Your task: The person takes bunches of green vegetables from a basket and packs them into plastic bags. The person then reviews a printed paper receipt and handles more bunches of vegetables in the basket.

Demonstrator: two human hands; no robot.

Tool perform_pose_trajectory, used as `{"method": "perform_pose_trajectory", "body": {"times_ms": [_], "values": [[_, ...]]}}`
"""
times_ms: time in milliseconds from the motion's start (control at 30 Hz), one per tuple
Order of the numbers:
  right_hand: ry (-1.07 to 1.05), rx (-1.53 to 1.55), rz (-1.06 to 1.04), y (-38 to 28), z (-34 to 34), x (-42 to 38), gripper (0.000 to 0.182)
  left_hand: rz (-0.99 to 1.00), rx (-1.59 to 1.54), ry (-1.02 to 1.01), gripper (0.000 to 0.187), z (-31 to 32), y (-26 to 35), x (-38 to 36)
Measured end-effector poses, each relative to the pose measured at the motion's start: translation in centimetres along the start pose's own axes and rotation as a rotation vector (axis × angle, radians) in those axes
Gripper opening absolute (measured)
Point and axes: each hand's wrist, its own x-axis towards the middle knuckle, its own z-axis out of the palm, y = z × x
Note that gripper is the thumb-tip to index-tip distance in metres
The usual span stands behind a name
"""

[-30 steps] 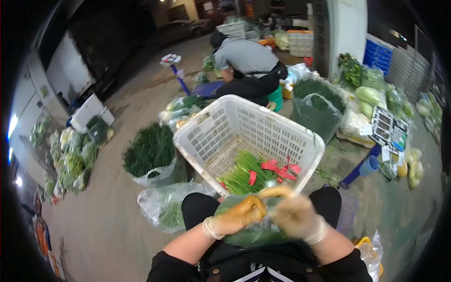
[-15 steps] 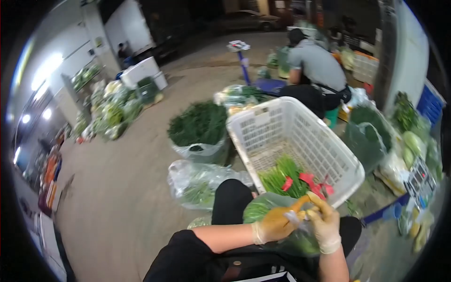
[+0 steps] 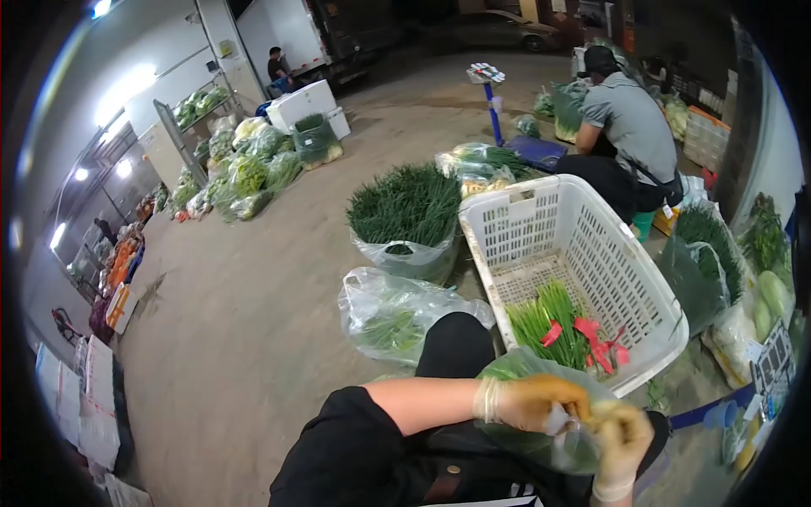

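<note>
The bag [image 3: 583, 455] lay over the person's lap beside the crate [image 3: 517, 226], its plastic already bunched at the top. The left hand [image 3: 534, 404] was clamped on that gather; the right hand's [image 3: 623, 433] fingers curled close by, their grip unclear.

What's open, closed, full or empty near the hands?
White slatted plastic crate: open, partly filled.
Greens-filled clear lap bag: top gathered.
Clear bag of dark-green stalks: open, full.
Crumpled clear plastic bag: greens inside, opening unclear.
Gloved left hand: pinching lap bag's top.
Gloved right hand: fingers curled, grip unclear.
</note>
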Motion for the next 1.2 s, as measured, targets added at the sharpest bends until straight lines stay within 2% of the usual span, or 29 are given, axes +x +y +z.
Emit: {"method": "perform_pose_trajectory", "body": {"times_ms": [33, 67, 133, 167, 267, 300, 367, 400, 433, 467, 500, 533, 567, 600, 633, 700, 767, 800, 867, 900, 933, 967, 1000, 1033, 1100, 1133, 1167, 1200], "values": [[0.109, 0.031, -0.13, 0.0, 0.7, 1.3, 0.02, -0.069, 0.129, -0.045, 0.029, 0.0, 0.8, -0.1], [0.0, 0.17, 0.081, 0.5, 0.6, 1.8, 0.024, 0.068, 0.193, 0.002, 0.029, 0.6, 1.1, -0.1], [-0.29, 0.541, 0.439, -0.1, 1.5, 2.7, 0.028, 0.165, 0.44, -0.051, 0.032, 0.3, 1.8, -0.1], [-0.257, 0.495, 0.436, 1.9, 1.7, 2.1, 0.028, 0.299, 0.819, 0.034, 0.033, 0.6, 1.2, 0.4], [-0.262, 0.439, 0.399, 5.8, 1.6, 1.0, 0.031, 0.179, 1.011, 0.104, 0.03, 0.2, 2.1, 1.0], [-0.182, 0.382, 0.382, 6.7, 2.3, 0.9, 0.029, 0.126, 1.073, 0.086, 0.024, 0.2, 1.5, 1.4], [-0.191, 0.46, 0.529, 5.9, 1.9, 1.8, 0.022, 0.208, 1.098, 0.165, 0.029, 0.0, -0.5, 2.1], [-0.19, 0.497, 0.604, 5.6, 1.8, 2.5, 0.02, 0.533, 0.723, 0.227, 0.031, -1.2, -3.4, 2.6], [-0.189, 0.429, 0.608, 5.8, 1.4, 2.5, 0.023, 0.359, 0.987, 0.327, 0.034, -0.7, -2.2, 2.2], [-0.3, 0.48, 0.543, 4.4, 1.2, 3.4, 0.028, 0.132, 1.027, 0.269, 0.029, -0.4, -0.7, 2.4], [-0.295, 0.485, 0.607, 5.4, 1.2, 3.2, 0.03, 0.1, 0.959, 0.275, 0.03, -0.4, 0.4, 2.8], [-0.35, 0.181, 0.256, 9.0, 1.2, 2.6, 0.03, 0.287, 0.915, 0.425, 0.026, -0.3, -1.5, 2.6], [-0.408, -0.02, 0.115, 7.6, 0.5, 3.1, 0.03, 0.163, 1.03, 0.361, 0.021, 0.0, -0.3, 2.2], [-0.414, -0.1, 0.069, 7.4, 0.5, 3.0, 0.026, 0.291, 1.016, 0.411, 0.016, -0.5, -2.6, 1.4], [-0.443, -0.179, 0.021, 7.4, 0.4, 2.9, 0.024, 0.176, 0.952, 0.33, 0.013, -0.3, -2.3, 0.7], [-0.423, -0.435, -0.071, 6.9, 0.7, 2.8, 0.019, 0.218, 0.975, 0.248, 0.007, -0.5, -2.8, -0.7], [-0.409, -0.662, -0.024, 5.9, -0.4, 2.5, 0.017, 0.258, 0.865, 0.023, 0.018, -0.3, -2.8, -2.0], [-0.373, -0.701, -0.085, 6.3, -0.9, 2.5, 0.016, 0.253, 0.679, 0.057, 0.011, 1.3, -2.8, -1.6], [-0.415, -0.655, -0.006, 6.2, -2.3, 2.0, 0.016, 0.295, 0.868, -0.026, 0.012, 2.0, -2.3, -0.7], [-0.466, -0.606, 0.048, 5.5, -3.4, 2.1, 0.016, 0.161, 0.945, -0.093, 0.009, 1.8, -1.4, -0.8], [-0.368, -0.481, 0.063, 3.9, -6.1, 2.6, 0.015, 0.193, 1.033, -0.046, 0.01, 2.1, -0.6, 0.0], [-0.051, -0.282, -0.145, 7.4, -8.1, 2.7, 0.013, 0.221, 1.121, 0.006, 0.012, 2.3, -0.1, 0.7], [0.147, -0.248, -0.116, 6.8, -11.4, 2.5, 0.014, 0.108, 1.127, -0.028, 0.021, 1.8, -0.7, 0.2], [0.425, -0.191, -0.035, 5.9, -16.2, 2.5, 0.016, 0.111, 1.119, -0.024, 0.021, 1.4, -1.4, -0.2], [1.048, 0.038, 0.075, 6.3, -28.1, 2.3, 0.022, -0.012, 0.92, -0.104, 0.028, 1.2, -2.7, -0.4], [1.296, 0.161, 0.087, 7.1, -34.2, 1.8, 0.026, -0.053, 0.989, -0.139, 0.035, 1.5, -2.6, -0.3], [1.471, 0.305, 0.109, 8.0, -40.1, 0.7, 0.031, -0.049, 0.979, -0.134, 0.035, 1.8, -2.9, -0.2], [1.521, 0.296, 0.054, 8.8, -44.2, 0.1, 0.036, -0.041, 1.045, -0.116, 0.037, 2.0, -3.2, -0.2]]}}
